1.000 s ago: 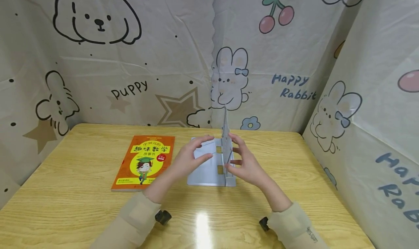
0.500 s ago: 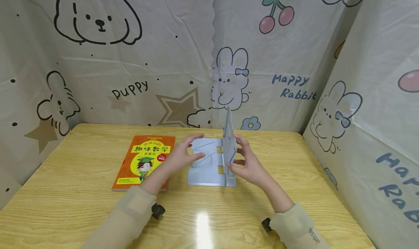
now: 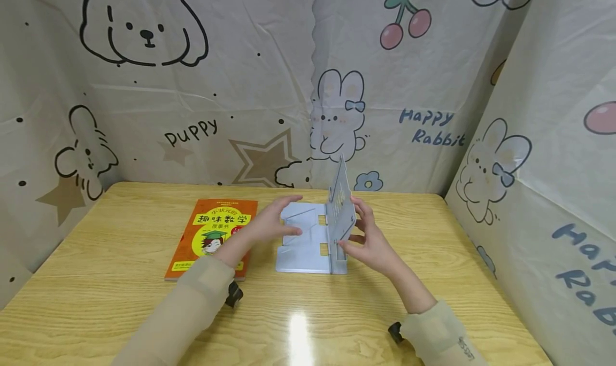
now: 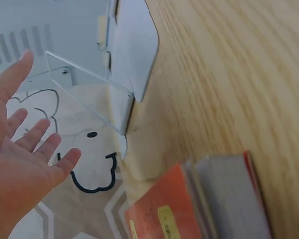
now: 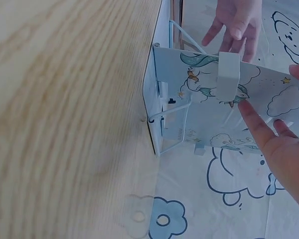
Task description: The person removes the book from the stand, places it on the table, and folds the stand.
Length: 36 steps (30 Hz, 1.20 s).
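The pale stand [image 3: 302,260] sits mid-table, right of the orange book [image 3: 204,235]; the right hand [image 3: 370,243] grips its raised panel [image 3: 345,216], thumb at the near edge, while the left hand [image 3: 267,224] spreads, holding nothing. Letting go too soon could drop the panel rightward. Compared with a second ago, it leans further right

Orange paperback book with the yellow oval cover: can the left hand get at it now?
Likely yes: the left hand looks free, and the book lies close by on the wooden table, with nothing seen resting on it.
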Each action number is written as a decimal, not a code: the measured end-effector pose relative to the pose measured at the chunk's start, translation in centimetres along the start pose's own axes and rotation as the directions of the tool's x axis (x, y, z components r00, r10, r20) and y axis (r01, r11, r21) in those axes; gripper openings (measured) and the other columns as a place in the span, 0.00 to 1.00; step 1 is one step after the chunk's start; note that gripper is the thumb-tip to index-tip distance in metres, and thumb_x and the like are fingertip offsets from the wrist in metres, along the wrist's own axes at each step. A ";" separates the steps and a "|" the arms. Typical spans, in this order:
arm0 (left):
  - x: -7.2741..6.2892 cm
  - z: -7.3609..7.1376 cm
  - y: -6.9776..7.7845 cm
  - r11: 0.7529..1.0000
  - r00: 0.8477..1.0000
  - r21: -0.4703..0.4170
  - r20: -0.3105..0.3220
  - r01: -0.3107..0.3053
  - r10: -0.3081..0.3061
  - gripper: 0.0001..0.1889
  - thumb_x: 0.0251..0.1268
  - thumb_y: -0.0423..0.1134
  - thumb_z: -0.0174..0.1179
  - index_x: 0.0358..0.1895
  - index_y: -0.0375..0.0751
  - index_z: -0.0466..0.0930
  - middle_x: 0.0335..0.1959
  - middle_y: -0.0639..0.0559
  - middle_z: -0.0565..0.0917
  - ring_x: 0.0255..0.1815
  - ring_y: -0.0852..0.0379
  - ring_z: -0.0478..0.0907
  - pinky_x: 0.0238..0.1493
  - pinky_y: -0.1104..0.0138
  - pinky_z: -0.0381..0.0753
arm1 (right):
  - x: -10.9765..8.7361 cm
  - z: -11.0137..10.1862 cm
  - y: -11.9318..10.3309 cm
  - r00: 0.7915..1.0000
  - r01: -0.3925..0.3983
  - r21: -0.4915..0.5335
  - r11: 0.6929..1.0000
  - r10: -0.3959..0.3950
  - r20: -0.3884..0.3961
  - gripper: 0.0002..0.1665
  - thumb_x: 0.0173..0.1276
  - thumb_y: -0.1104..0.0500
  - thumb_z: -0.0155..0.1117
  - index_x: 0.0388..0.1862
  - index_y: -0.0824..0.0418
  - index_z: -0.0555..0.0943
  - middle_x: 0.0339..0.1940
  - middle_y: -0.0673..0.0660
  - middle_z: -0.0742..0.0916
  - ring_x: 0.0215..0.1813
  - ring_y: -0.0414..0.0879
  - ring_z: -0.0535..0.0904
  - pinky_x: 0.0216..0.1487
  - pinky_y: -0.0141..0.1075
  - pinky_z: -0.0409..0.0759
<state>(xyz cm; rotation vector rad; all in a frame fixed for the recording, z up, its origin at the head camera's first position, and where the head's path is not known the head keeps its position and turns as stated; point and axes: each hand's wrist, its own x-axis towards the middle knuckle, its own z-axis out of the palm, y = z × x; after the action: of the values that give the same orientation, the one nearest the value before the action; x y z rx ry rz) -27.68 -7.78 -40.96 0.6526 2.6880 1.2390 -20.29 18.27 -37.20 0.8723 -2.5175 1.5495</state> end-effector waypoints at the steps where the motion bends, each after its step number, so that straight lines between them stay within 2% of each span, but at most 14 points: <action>1: 0.2 0.0 -0.1 1.000 1.000 0.012 0.010 -0.003 0.003 0.44 0.50 0.47 0.71 0.71 0.52 0.59 0.73 0.52 0.59 0.73 0.47 0.54 0.70 0.47 0.57 | 0.0 0.0 0.0 1.000 0.001 0.000 1.000 -0.001 0.000 0.52 0.58 0.73 0.64 0.72 0.56 0.44 0.72 0.68 0.59 0.61 0.67 0.71 0.51 0.55 0.79; 8: 1.4 0.3 -0.9 0.997 0.997 0.072 0.072 0.000 -0.005 0.44 0.48 0.43 0.73 0.71 0.49 0.60 0.73 0.50 0.60 0.73 0.47 0.56 0.71 0.50 0.57 | 0.0 -0.1 0.0 1.000 -0.005 -0.004 1.000 0.005 -0.004 0.53 0.58 0.74 0.64 0.72 0.56 0.43 0.73 0.68 0.58 0.61 0.68 0.70 0.52 0.57 0.78; 14: 2.1 0.6 -2.0 0.993 0.989 0.117 0.141 0.030 -0.047 0.45 0.46 0.46 0.74 0.70 0.50 0.61 0.71 0.50 0.64 0.71 0.49 0.59 0.71 0.52 0.59 | -0.2 0.0 0.0 1.000 -0.007 -0.019 1.000 0.007 -0.002 0.53 0.58 0.74 0.64 0.72 0.56 0.42 0.73 0.69 0.56 0.62 0.69 0.69 0.52 0.56 0.78; 21: 2.4 0.9 -2.8 0.989 0.980 0.150 0.195 0.003 -0.033 0.43 0.46 0.45 0.74 0.69 0.46 0.63 0.67 0.47 0.68 0.66 0.48 0.65 0.68 0.55 0.64 | -0.2 0.0 0.0 1.000 -0.009 -0.024 1.000 0.009 0.004 0.53 0.58 0.73 0.64 0.72 0.55 0.42 0.74 0.68 0.56 0.62 0.69 0.69 0.52 0.57 0.78; 30: 2.6 1.1 -2.7 0.981 0.977 0.194 0.211 -0.029 -0.013 0.41 0.47 0.41 0.74 0.67 0.44 0.65 0.65 0.47 0.70 0.64 0.49 0.67 0.67 0.58 0.66 | 0.0 -0.1 0.3 1.000 0.007 -0.013 1.000 -0.007 0.008 0.53 0.58 0.73 0.64 0.72 0.56 0.42 0.74 0.68 0.55 0.63 0.69 0.68 0.51 0.57 0.78; 36: 2.6 1.3 -2.5 0.974 0.975 0.225 0.216 -0.004 -0.045 0.40 0.47 0.42 0.74 0.67 0.49 0.67 0.65 0.48 0.70 0.64 0.50 0.67 0.68 0.58 0.65 | 0.0 -0.1 0.3 1.000 0.012 0.004 1.000 -0.012 0.013 0.53 0.58 0.73 0.64 0.72 0.56 0.42 0.74 0.67 0.54 0.64 0.69 0.67 0.51 0.57 0.78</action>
<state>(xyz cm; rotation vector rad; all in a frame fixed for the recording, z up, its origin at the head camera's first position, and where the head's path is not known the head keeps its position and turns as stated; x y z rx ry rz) -30.52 -7.21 -43.44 0.7384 2.6587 0.8091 -20.51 18.49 -37.41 0.8989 -2.5140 1.5508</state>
